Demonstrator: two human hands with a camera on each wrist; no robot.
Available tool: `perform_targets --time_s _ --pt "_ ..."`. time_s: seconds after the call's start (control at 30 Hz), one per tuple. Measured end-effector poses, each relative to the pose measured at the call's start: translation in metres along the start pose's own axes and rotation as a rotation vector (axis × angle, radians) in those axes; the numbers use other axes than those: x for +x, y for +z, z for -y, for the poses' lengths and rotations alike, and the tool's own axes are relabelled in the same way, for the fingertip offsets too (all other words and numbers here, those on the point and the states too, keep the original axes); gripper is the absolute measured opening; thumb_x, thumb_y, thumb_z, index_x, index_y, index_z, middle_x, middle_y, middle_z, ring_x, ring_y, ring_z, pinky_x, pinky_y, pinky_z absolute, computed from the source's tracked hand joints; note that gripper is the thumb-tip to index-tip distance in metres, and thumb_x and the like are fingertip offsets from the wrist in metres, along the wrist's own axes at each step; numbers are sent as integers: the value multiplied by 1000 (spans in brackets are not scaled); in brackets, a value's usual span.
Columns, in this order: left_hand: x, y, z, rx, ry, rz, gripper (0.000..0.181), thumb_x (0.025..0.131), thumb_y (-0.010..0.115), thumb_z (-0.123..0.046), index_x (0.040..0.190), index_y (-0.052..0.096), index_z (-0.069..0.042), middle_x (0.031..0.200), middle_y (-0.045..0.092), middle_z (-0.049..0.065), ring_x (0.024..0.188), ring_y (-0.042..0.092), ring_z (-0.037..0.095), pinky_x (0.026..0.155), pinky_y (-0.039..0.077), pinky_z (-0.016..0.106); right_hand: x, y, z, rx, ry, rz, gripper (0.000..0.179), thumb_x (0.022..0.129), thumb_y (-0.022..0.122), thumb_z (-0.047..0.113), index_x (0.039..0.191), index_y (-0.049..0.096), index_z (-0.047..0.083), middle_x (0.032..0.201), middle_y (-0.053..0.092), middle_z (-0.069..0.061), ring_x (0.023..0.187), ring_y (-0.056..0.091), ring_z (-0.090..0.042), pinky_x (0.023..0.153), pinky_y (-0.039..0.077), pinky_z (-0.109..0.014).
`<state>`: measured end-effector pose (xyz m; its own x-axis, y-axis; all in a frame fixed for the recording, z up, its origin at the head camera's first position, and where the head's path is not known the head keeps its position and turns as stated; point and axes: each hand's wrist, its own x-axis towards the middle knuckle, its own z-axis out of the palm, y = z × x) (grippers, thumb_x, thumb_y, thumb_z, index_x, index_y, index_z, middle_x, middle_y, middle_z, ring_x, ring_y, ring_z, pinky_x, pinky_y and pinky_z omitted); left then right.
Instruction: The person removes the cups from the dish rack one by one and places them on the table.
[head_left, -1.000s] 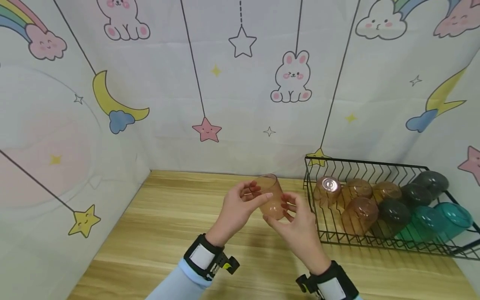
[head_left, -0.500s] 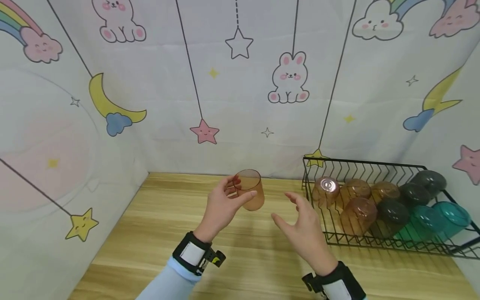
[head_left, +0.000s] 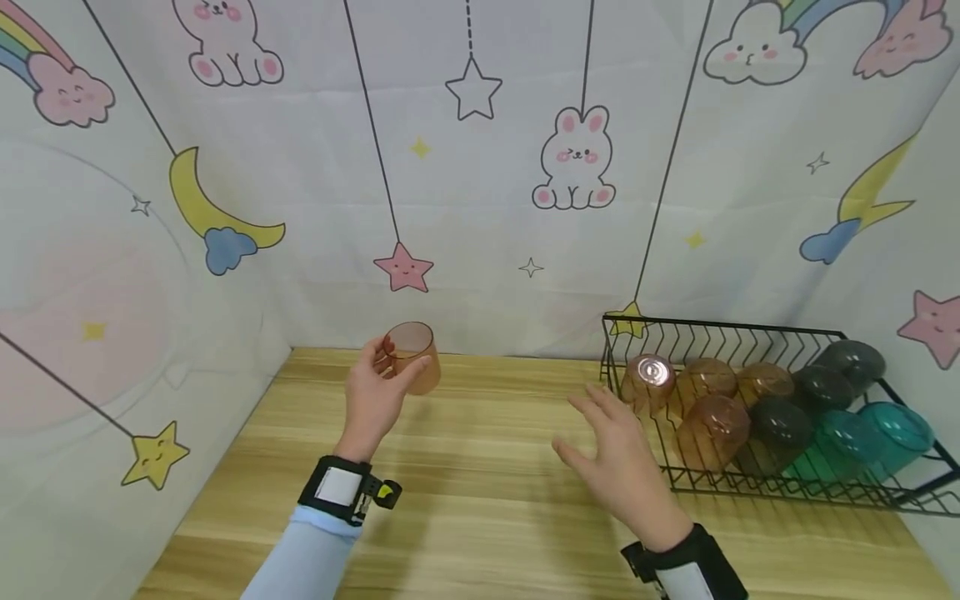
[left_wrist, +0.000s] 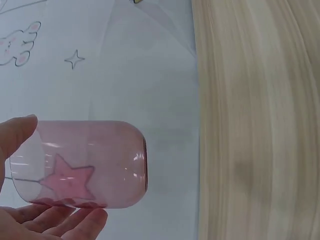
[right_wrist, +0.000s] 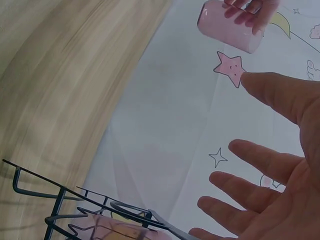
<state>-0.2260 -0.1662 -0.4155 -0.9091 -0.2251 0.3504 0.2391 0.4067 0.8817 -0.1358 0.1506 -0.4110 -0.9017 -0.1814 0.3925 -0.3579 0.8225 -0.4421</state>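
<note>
My left hand (head_left: 375, 400) grips a clear pinkish-amber drinking glass (head_left: 420, 367) by its side, mouth up, above the far left part of the table. In the left wrist view the thumb lies on one side of the glass (left_wrist: 110, 165) and the fingers curl under the other. My right hand (head_left: 618, 462) is held over the table just left of the wire rack, fingers spread and holding nothing. The right wrist view shows its separated fingers (right_wrist: 250, 187), with the glass (right_wrist: 227, 25) in the other hand beyond.
A black wire rack (head_left: 727, 323) stands at the right, filled with several upside-down glasses in pink, amber, grey and teal, such as a teal glass (head_left: 896, 437). Behind the wooden table (head_left: 480, 500) hangs a white cloth (head_left: 480, 208) printed with cartoons.
The right hand has let go of the glass and its fingers have spread. The left hand has carried the glass to the left, away from the rack.
</note>
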Motion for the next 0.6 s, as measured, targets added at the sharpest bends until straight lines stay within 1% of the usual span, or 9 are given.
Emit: perform_targets --time_s 0.13,0.23,0.3,0.4,0.47,0.6 --pt "9 -12 22 47 -37 -55 78 73 74 -50 131 46 -6 121 51 7 108 50 22 87 44 34 -1 1 -1 -61 -45 65 67 78 69 50 132 51 14 143 35 -15 130 29 -37 101 19 -60" --pt "14 -19 37 61 -79 -88 80 73 74 -50 133 44 -6 126 49 8 111 49 23 88 43 35 0 3 -3 -100 -79 99 71 78 67 56 134 49 17 144 34 -13 131 28 -35 101 18 -62" --pt "16 -23 46 53 -108 -107 80 74 75 -47 135 43 -7 129 48 8 114 48 24 89 43 35 0 4 -3 -124 -95 116 72 78 66 59 136 48 20 144 34 -11 132 26 -34 100 18 -64" --pt "17 -27 56 46 -147 -127 79 75 75 -44 136 41 -7 132 46 8 116 46 24 89 42 36 2 5 -4 -156 -112 141 72 79 61 64 137 46 24 145 33 -7 134 23 -33 98 18 -65" --pt "18 -29 63 50 -162 -136 79 76 75 -43 137 40 -7 132 46 9 117 45 24 90 42 37 3 6 -4 -164 -119 155 72 79 58 66 137 46 26 146 33 -6 134 22 -33 99 18 -64" --pt "21 -34 76 88 -183 -154 78 76 73 -45 136 40 -9 132 46 9 117 46 23 90 42 37 4 6 -2 -155 -114 173 71 80 57 65 138 46 25 146 32 -5 134 22 -31 101 17 -61"
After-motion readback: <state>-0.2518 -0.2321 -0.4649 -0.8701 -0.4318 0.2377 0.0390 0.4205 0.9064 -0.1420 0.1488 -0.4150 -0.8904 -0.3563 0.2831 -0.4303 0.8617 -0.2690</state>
